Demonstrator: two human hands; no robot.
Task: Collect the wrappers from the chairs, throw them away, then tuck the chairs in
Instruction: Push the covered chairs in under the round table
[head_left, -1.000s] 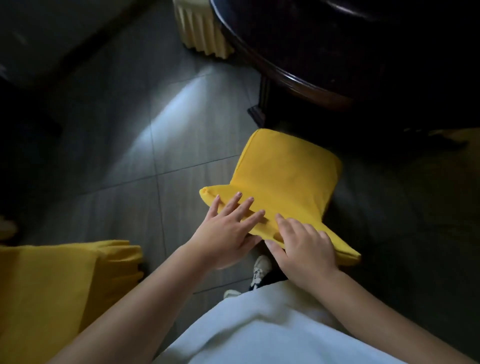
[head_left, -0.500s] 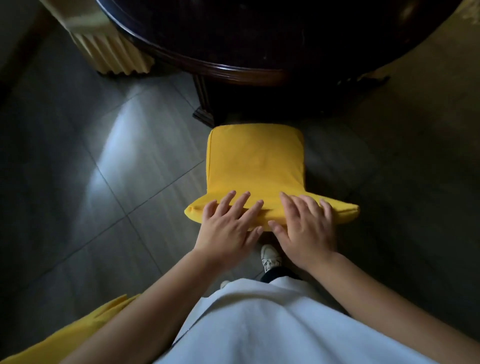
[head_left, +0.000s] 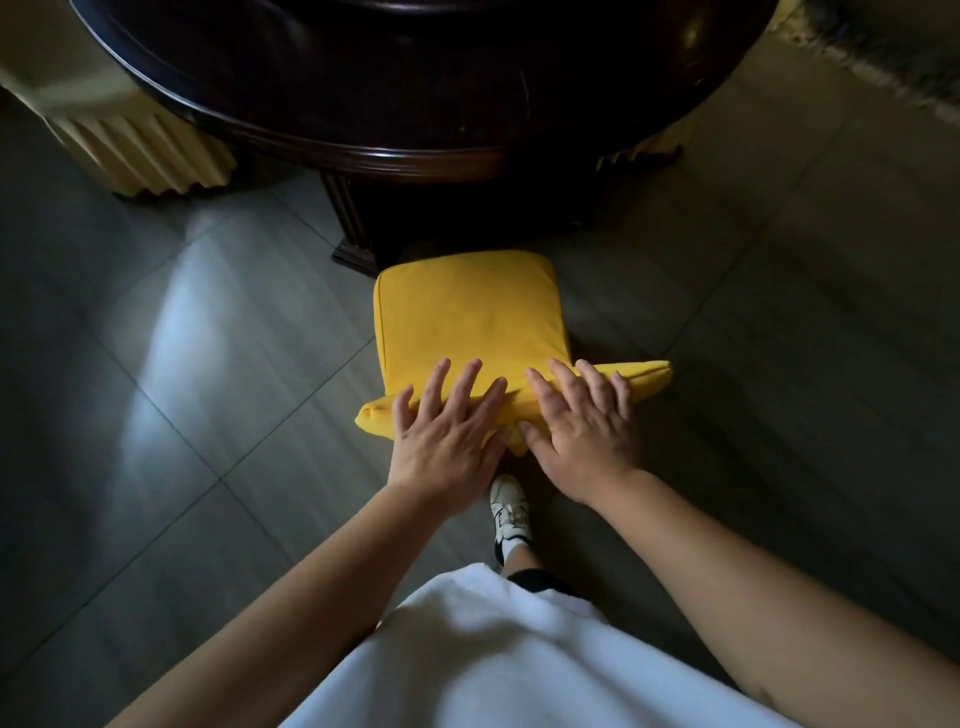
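A chair in a yellow fabric cover (head_left: 470, 317) stands in front of me, its seat pointing at the dark round wooden table (head_left: 395, 78). The seat's far edge sits just below the table's rim. My left hand (head_left: 447, 431) lies flat with spread fingers on the top of the chair's backrest. My right hand (head_left: 584, 421) lies flat beside it on the same top edge, fingers straight. No wrapper shows on the seat or in either hand.
A pale yellow pleated chair cover (head_left: 140, 150) stands at the table's left. Another yellow cover edge (head_left: 654, 143) peeks out at the table's right. The table's carved leg (head_left: 350, 228) stands just left of the seat. Grey floor tiles (head_left: 182, 364) surround the chair; my shoe (head_left: 511, 512) is behind it.
The chair has swung round to face the table squarely and slid toward it under both hands. The yellow chair at lower left has left the view.
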